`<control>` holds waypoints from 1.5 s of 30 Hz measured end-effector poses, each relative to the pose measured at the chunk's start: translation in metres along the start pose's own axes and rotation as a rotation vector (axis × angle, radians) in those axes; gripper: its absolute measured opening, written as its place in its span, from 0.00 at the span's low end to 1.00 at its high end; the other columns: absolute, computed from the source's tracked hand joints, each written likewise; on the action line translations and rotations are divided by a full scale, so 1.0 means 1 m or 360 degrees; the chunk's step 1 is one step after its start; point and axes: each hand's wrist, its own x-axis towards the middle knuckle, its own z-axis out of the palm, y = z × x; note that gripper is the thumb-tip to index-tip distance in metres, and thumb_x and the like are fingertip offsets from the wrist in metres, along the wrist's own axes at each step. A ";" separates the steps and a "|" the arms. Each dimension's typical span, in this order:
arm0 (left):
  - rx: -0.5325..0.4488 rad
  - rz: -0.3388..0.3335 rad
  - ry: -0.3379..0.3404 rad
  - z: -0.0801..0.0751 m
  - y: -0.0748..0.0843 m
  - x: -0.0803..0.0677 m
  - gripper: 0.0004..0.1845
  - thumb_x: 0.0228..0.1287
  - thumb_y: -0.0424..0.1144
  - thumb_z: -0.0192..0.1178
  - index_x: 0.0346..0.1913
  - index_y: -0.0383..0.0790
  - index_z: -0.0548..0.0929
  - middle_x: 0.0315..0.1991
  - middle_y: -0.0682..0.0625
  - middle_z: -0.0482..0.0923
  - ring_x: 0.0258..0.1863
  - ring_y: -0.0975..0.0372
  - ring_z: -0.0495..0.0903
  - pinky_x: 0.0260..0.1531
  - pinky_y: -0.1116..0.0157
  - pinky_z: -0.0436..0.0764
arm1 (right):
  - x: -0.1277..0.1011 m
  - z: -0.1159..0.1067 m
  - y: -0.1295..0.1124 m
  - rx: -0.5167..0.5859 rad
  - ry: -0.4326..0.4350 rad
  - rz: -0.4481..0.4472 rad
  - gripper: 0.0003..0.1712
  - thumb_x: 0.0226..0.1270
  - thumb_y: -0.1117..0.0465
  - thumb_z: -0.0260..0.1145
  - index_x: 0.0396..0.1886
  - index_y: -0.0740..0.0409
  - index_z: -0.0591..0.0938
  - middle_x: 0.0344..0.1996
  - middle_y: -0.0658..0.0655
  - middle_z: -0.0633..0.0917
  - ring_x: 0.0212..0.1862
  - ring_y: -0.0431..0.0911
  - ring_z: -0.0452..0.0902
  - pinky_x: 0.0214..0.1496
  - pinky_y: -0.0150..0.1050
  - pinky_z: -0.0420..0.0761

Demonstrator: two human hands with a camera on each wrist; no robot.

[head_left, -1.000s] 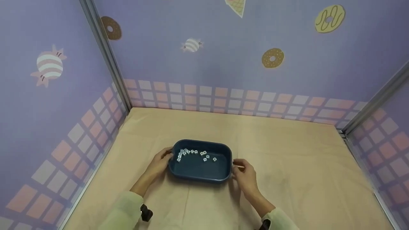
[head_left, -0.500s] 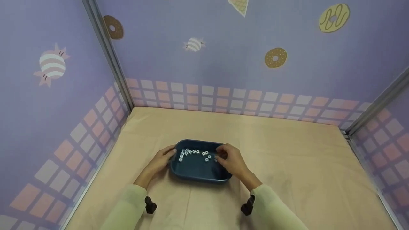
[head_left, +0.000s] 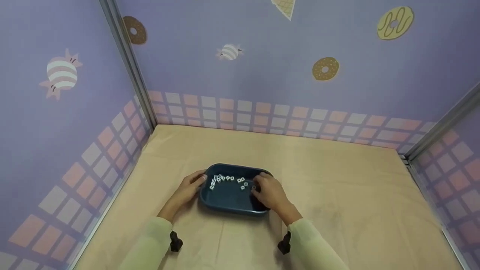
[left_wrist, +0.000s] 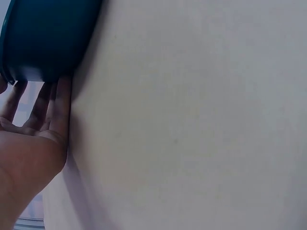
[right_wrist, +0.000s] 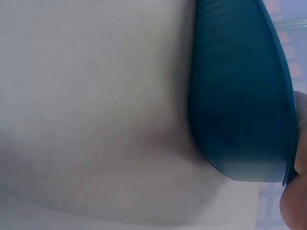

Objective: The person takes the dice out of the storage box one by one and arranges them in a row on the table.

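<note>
A dark blue rectangular tray (head_left: 236, 210) with rounded corners rests on the cloth-covered table. Several small white dice (head_left: 227, 178) lie in it, mostly in a curved row along its far left part, with a few right of the middle. My left hand (head_left: 187, 188) holds the left end, thumb at the rim and fingers against the outer wall, as the left wrist view shows. Over the right end my right hand (head_left: 272, 192) reaches into the tray, its thumb and fingertips around a single shaded die (head_left: 254, 187). The right wrist view shows mostly the tray's outer wall (right_wrist: 240, 96).
A beige cloth (head_left: 337, 195) covers the table around the tray. Purple printed walls (head_left: 262, 67) stand at the back and both sides, with metal posts (head_left: 129, 63) at the corners. A dark wrist device (head_left: 175, 242) is on each sleeve.
My right hand has gone from the tray's right outer side over its rim and down to the rightmost die inside. My left hand keeps its hold on the left end.
</note>
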 end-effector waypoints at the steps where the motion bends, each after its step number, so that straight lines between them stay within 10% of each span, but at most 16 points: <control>1: -0.0019 0.0003 0.0001 -0.001 0.000 0.000 0.25 0.85 0.44 0.55 0.76 0.36 0.74 0.75 0.37 0.71 0.76 0.45 0.68 0.72 0.46 0.70 | 0.001 0.000 -0.001 -0.0048 -0.0009 -0.0007 0.15 0.65 0.59 0.79 0.47 0.60 0.88 0.39 0.53 0.84 0.40 0.47 0.81 0.47 0.47 0.85; 24: -0.0094 0.0009 0.0006 0.007 -0.005 -0.002 0.26 0.84 0.48 0.55 0.76 0.39 0.74 0.74 0.38 0.72 0.73 0.44 0.72 0.70 0.47 0.73 | 0.003 0.001 0.001 -0.0395 -0.0118 -0.0224 0.05 0.62 0.67 0.76 0.34 0.56 0.87 0.29 0.53 0.82 0.35 0.51 0.80 0.41 0.50 0.84; 37: -0.0003 -0.0039 0.0078 0.002 -0.006 -0.004 0.27 0.83 0.49 0.57 0.75 0.38 0.76 0.73 0.40 0.74 0.74 0.47 0.72 0.72 0.48 0.71 | -0.005 -0.046 0.016 0.0942 0.0091 -0.0013 0.08 0.69 0.69 0.73 0.45 0.60 0.86 0.39 0.52 0.85 0.42 0.46 0.82 0.46 0.40 0.83; 45: 0.0007 -0.0015 0.0075 0.002 -0.007 -0.003 0.27 0.83 0.50 0.57 0.74 0.38 0.77 0.73 0.40 0.74 0.74 0.47 0.71 0.73 0.48 0.70 | -0.042 -0.058 0.061 0.0925 0.0186 0.0100 0.10 0.65 0.77 0.72 0.41 0.62 0.84 0.37 0.56 0.85 0.40 0.49 0.83 0.42 0.42 0.84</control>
